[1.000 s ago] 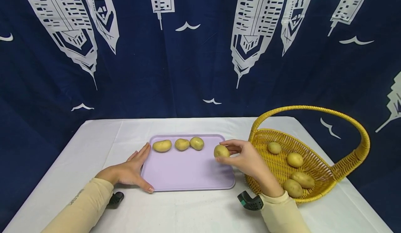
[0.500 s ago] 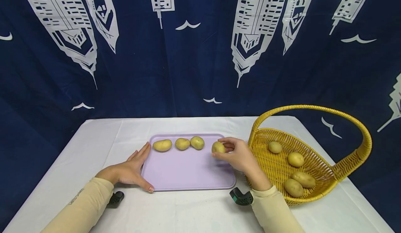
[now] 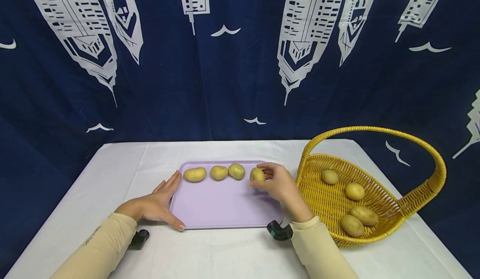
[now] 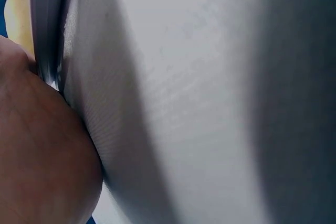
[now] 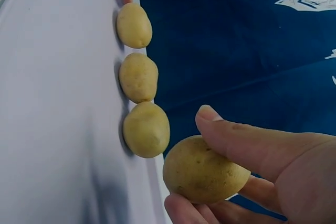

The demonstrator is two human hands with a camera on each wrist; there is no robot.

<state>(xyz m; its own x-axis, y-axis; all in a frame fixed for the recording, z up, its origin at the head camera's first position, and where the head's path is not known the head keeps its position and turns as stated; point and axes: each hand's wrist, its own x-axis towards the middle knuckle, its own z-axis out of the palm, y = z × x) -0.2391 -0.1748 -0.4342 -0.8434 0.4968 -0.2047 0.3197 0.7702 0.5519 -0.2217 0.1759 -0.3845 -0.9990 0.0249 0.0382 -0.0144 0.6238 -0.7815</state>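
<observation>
My right hand (image 3: pixel 278 182) pinches a round potato (image 3: pixel 256 174) between thumb and fingers over the right part of the lilac tray (image 3: pixel 225 206). In the right wrist view the held potato (image 5: pixel 202 171) appears close up, beside a row of three potatoes along the tray's far edge: a long one (image 3: pixel 195 174), a smaller one (image 3: pixel 218 172) and a rounder one (image 3: pixel 236 171). My left hand (image 3: pixel 157 204) rests against the tray's left edge, fingers spread and thumb at the near corner. The left wrist view shows part of that hand (image 4: pixel 42 145) against the tray's side.
To the right of the tray stands a yellow wicker basket (image 3: pixel 326 199) with a tall arched handle. Several potatoes lie in it, one of them long (image 3: pixel 363 215). A white cloth (image 3: pixel 210 254) covers the table, and a dark blue printed curtain (image 3: pixel 232 79) hangs behind.
My right hand has carried the potato left and slightly toward the far side, closer to the row of three. The left hand has stayed at the tray's edge.
</observation>
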